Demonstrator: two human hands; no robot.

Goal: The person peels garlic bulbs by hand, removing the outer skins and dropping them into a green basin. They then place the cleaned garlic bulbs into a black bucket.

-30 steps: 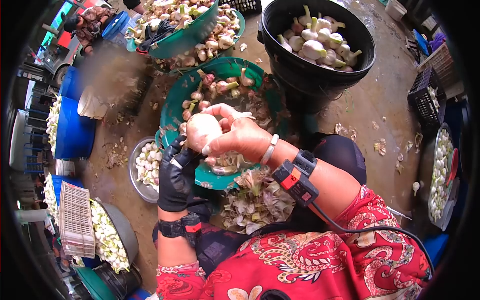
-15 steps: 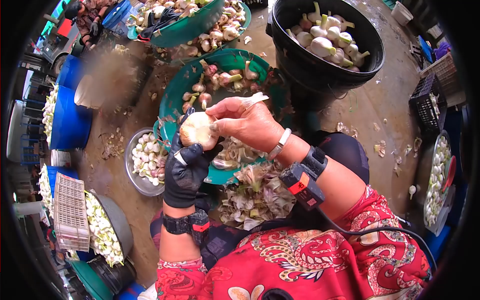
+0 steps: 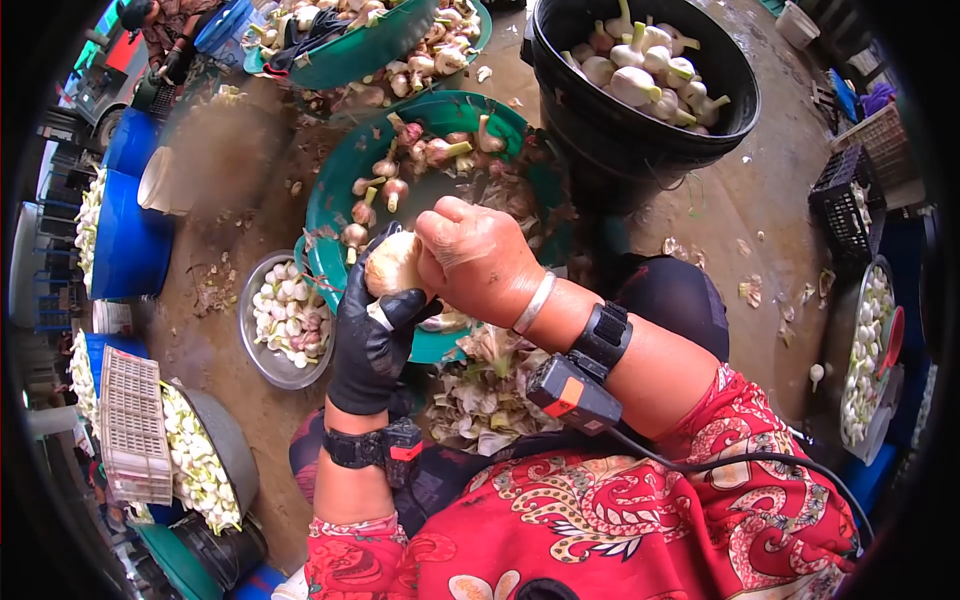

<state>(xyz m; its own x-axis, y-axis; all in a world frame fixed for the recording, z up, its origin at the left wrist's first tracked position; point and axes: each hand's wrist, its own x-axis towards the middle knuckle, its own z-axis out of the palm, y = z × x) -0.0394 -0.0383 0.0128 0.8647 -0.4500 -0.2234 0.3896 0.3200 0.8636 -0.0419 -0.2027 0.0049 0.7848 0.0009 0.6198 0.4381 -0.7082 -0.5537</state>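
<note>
A pale garlic bulb [image 3: 393, 266] sits in my left hand [image 3: 370, 345], which wears a black glove and is closed around it. My bare right hand [image 3: 480, 255] is curled into a fist against the bulb's right side. Its fingertips are turned away, so what they pinch is hidden. Behind both hands is a green basin [image 3: 322, 210] with several purplish, unpeeled garlic bulbs [image 3: 395, 192] along its far side. Loose garlic skins [image 3: 490, 390] are heaped below my hands, by my lap.
Left of the basin stands a metal bowl [image 3: 250, 345] of small garlic. A black bucket [image 3: 640, 150] of peeled bulbs is at upper right. Another green basin [image 3: 365, 60] heaped with garlic lies beyond. A person [image 3: 175, 40] works at far upper left. A crate [image 3: 135, 425] leans at left.
My right hand has rolled from an open-fingered pinch on the bulb into a fist with its back showing. The bulb has turned slightly, and the skin strip by my right fingers is out of sight.
</note>
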